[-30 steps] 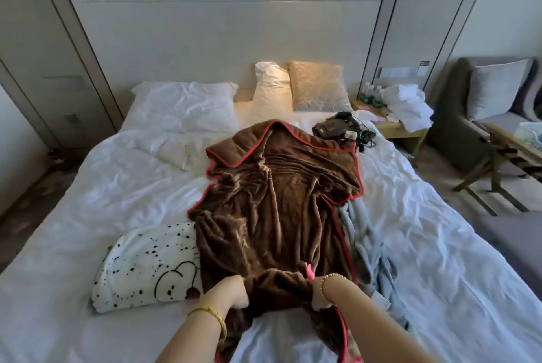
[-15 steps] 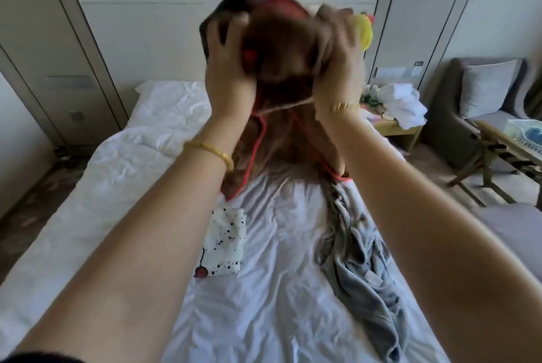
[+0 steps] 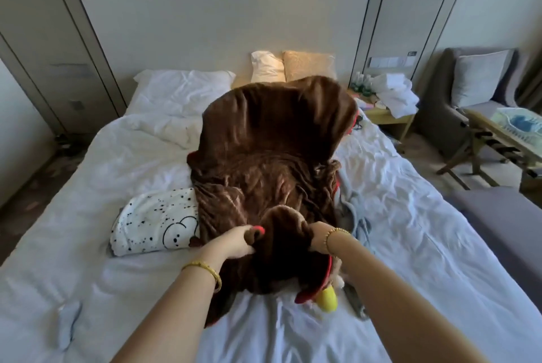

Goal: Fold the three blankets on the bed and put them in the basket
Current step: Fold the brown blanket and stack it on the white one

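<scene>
The brown blanket (image 3: pixel 264 163) lies along the middle of the bed (image 3: pixel 88 216). Its far end billows upward above the mattress; its near end is bunched at the hands. The left hand (image 3: pixel 234 243) grips the near edge, fingers curled round a fold with red trim. The right hand (image 3: pixel 318 238) grips the same edge just beside it, fingers buried in the fabric. Each wrist carries a gold bracelet.

Adjacent items:
- A white blanket with black spots (image 3: pixel 155 221) lies folded on the left, touching the brown blanket, which overlaps its right edge.
- A grey-blue blanket (image 3: pixel 355 210) lies crumpled on the right, partly covered by the brown one.
- A yellow and red plush part (image 3: pixel 325 299) protrudes below the right forearm at the near hem.
- A small pale cloth piece (image 3: pixel 69 324) lies on the sheet at the near left.

The raised brown fabric hides the centre of the headboard end of the bed.

Surface: a rumpled white sheet and duvet. A white pillow (image 3: pixel 184 83) lies at the head, with two upright cushions (image 3: pixel 293 66) beside it. A panelled wall stands behind. On the right, a bedside table (image 3: pixel 387 114) carries bottles and white towels; further right stand a grey armchair (image 3: pixel 457 89) with a cushion and a wooden folding table (image 3: pixel 492 139).
</scene>
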{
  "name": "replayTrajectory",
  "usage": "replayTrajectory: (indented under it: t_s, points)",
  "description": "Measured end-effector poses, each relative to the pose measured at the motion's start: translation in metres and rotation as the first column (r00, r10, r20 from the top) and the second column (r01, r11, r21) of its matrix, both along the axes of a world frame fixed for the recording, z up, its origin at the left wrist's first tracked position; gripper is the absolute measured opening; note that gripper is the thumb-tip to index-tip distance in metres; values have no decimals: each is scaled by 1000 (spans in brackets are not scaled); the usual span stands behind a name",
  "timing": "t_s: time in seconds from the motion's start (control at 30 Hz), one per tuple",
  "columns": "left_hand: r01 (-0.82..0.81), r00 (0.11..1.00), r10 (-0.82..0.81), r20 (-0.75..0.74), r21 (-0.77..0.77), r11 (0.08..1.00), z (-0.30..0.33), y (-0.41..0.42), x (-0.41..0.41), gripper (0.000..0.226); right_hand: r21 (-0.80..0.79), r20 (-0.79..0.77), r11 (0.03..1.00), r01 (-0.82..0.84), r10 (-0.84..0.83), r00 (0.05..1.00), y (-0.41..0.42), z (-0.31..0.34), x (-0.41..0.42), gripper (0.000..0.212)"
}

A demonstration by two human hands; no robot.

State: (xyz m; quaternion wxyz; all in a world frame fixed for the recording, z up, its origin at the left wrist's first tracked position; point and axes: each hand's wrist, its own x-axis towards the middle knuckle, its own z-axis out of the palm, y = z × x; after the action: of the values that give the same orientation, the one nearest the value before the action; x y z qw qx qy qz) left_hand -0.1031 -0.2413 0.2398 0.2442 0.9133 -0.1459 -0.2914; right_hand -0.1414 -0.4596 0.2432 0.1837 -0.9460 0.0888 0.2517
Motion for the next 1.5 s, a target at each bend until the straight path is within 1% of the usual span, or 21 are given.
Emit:
replayTrajectory:
  t_s: [0.1, 0.17, 0.27, 0.37, 0.43, 0.5, 0.57, 0.63, 0.7, 0.77, 0.83, 0.87, 0.9, 1.0, 1.1, 1.17, 1.23, 1.33, 1.4, 1.43, 1.5]
  points:
    - [-75, 997, 75, 8, -63, 995, -5, -3, -35, 39, 216, 27, 974, 63, -70, 997, -10, 7, -31, 35]
    - [-143, 990, 139, -37, -127, 982, -9, -1, -63, 38, 343, -32, 933, 112, -107, 994, -17, 14, -58, 34]
    - [-339, 941, 320, -113, -344, 876, -7, -3, -103, 52, 493, -118, 850, 185, -145, 982, -26, 22, -101, 32]
    - [-409, 899, 435, -56, -469, 783, -1, -9, -137, 20, 635, -176, 717, 286, -227, 958, -33, 29, -137, 24]
    - [-410, 867, 495, 57, -484, 773, 3, -14, -158, 36, 660, -145, 697, 281, -248, 958, -32, 32, -156, 24]
    - [-438, 817, 563, 123, -503, 745, 8, -20, -178, 35, 553, -8, 817, 160, -186, 982, -27, 36, -170, 34]
    - [-459, 802, 589, 97, -531, 712, 12, -27, -193, 28, 413, 124, 910, 30, -88, 988, -17, 36, -182, 61]
    - [-428, 847, 530, 29, -553, 715, 19, -36, -205, 26, 440, 201, 895, -73, -19, 979, -4, 38, -192, 84]
    - [-361, 901, 434, 1, -555, 750, 31, -46, -214, 28, 488, 244, 854, -178, 62, 968, 12, 38, -197, 94]
    - [-336, 923, 382, -39, -564, 754, 43, -52, -219, 31, 438, 277, 852, -286, 175, 945, 25, 37, -199, 72]
    - [-365, 922, 367, -121, -585, 724, 48, -51, -223, 17, 283, 349, 889, -359, 254, 902, 31, 36, -201, 27]
    - [-371, 923, 356, -147, -590, 717, 48, -48, -226, 11, 246, 379, 904, -349, 242, 893, 31, 35, -203, 12]
    - [-351, 931, 341, -133, -587, 730, 47, -45, -228, 18, 269, 406, 911, -311, 185, 895, 31, 35, -205, 4]
    - [-319, 916, 402, 7, -595, 737, 38, -43, -232, 37, 427, 483, 877, -219, -16, 875, 33, 39, -211, 7]
    - [-430, 807, 590, -34, -718, 547, 37, -48, -236, 30, 526, 504, 833, -172, -143, 852, 34, 48, -214, 8]
    - [-474, 778, 621, -97, -738, 479, 37, -48, -239, 22, 564, 510, 809, -166, -183, 841, 31, 52, -215, 10]
    - [-440, 798, 601, -42, -722, 534, 36, -47, -243, 24, 610, 506, 778, -149, -238, 829, 25, 55, -216, 10]
    - [-334, 756, 593, 278, -615, 714, 27, -49, -252, 29, 679, 487, 727, -101, -344, 803, 15, 61, -218, 13]
    - [-360, 702, 568, 429, -474, 804, 14, -51, -256, 32, 699, 486, 709, -98, -369, 792, 12, 67, -220, 19]
    - [-436, 701, 590, 400, -414, 799, 8, -50, -258, 35, 714, 480, 691, -113, -366, 797, 11, 71, -221, 20]
    - [-607, 727, 654, 207, -250, 754, 0, -48, -262, 39, 754, 462, 640, -150, -354, 813, 12, 79, -225, 18]
